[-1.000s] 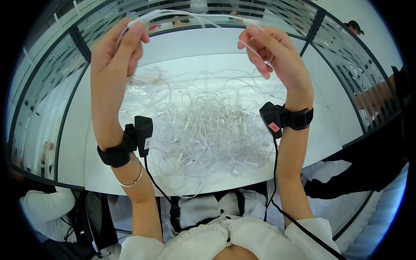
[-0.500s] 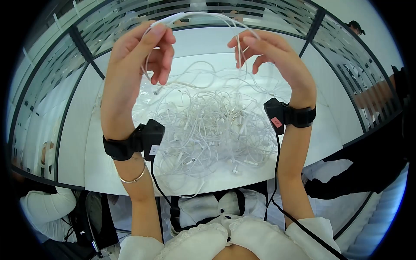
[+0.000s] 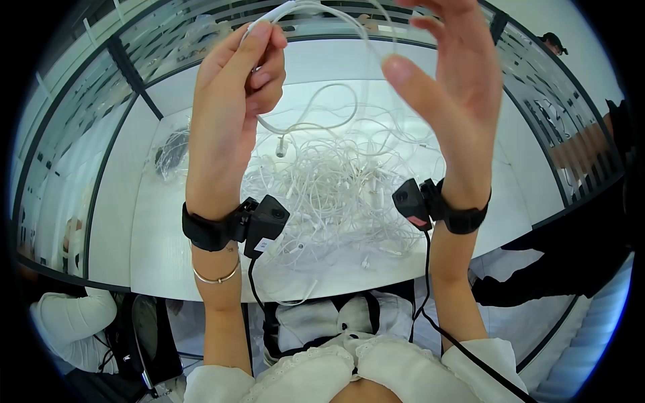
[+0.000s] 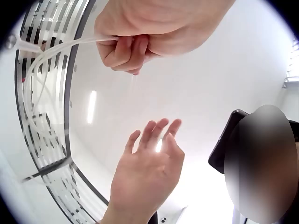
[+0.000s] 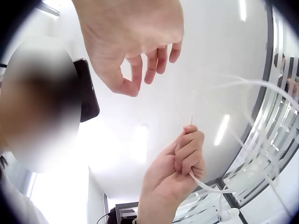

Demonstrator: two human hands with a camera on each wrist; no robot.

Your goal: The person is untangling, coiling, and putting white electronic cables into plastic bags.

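Observation:
In the head view my left hand [image 3: 232, 111] is raised over the table and pinches a white earphone cable [image 3: 274, 13] between thumb and curled fingers. The cable arches up and right past the top edge; another stretch loops below the hand, with a small end piece [image 3: 281, 146] hanging over the pile. An earbud-like white end [image 5: 229, 214] shows below the left hand in the right wrist view. My right hand [image 3: 460, 94] is raised opposite, thumb and fingers apart, near the cable arc. In the left wrist view its fingers [image 4: 148, 133] are loosely extended, holding nothing.
A tangled pile of white earphone cables [image 3: 329, 188] covers the middle of the white table [image 3: 161, 248]. A clear plastic bag [image 3: 173, 151] lies at its left. A striped glass partition [image 3: 74, 148] curves around the far side. Other people sit or stand beyond the left and right edges.
My left hand has moved right with the cable, and its hanging part swung right. The right hand, earlier with curled fingers at the cable, has risen and spread its thumb and fingers.

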